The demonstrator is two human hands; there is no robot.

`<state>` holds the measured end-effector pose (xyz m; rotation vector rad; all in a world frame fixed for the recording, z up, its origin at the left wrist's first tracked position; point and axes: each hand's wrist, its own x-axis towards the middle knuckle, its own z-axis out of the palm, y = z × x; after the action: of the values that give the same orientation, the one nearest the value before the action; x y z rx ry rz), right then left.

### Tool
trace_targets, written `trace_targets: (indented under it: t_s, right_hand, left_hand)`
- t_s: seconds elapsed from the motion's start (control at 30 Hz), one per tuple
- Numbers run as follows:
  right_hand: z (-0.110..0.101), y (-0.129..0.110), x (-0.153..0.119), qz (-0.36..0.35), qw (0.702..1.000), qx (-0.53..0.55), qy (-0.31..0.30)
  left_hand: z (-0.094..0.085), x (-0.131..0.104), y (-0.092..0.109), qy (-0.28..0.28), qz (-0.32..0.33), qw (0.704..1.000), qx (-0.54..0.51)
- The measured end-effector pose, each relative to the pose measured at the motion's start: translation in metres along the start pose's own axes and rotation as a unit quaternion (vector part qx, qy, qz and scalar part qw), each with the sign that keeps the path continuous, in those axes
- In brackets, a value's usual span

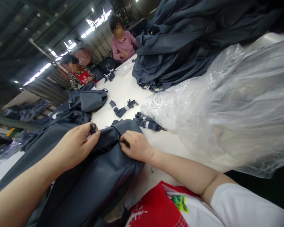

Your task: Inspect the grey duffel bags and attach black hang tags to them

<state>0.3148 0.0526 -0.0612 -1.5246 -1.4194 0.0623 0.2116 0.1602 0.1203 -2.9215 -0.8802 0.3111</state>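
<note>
A dark blue-grey bag [104, 179] with a smooth, leather-like surface lies in front of me, its zip opening [109, 140] facing up. My right hand [136, 146] is closed at the right end of that opening, pinching what looks like the zipper pull. Over the far left side of the bag, my left hand [81, 140] is closed, with a small dark loop [93, 128] showing between thumb and forefinger. What the loop belongs to is hidden. Just beyond the bag lie folded shoulder straps [148, 123] with metal clips.
Another strap [123, 108] rests on the white table [142, 93]. Clear plastic bags [203, 110] cover the right side. A tall pile of dark bags [175, 50] stands behind them, and more bags [92, 99] lie at left. Two people [124, 45] sit across the table.
</note>
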Motion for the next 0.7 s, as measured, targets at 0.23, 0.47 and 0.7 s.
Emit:
trace_targets:
  t_s: [0.23, 0.47, 0.7]
  right_hand:
    - [-0.027, -0.044, 0.020, -0.151, 0.977, 0.089, -0.121]
    - [-0.050, -0.046, 0.026, -0.147, 0.913, 0.066, -0.374]
    - [-0.025, -0.085, 0.058, -0.072, 0.835, -0.196, -0.509]
  left_hand:
    - [0.001, -0.056, -0.025, -0.007, -0.015, 0.998, -0.058]
    - [0.027, -0.086, -0.022, -0.052, 0.019, 0.998, 0.042]
    - [0.031, -0.084, -0.019, 0.004, 0.056, 0.998, 0.016]
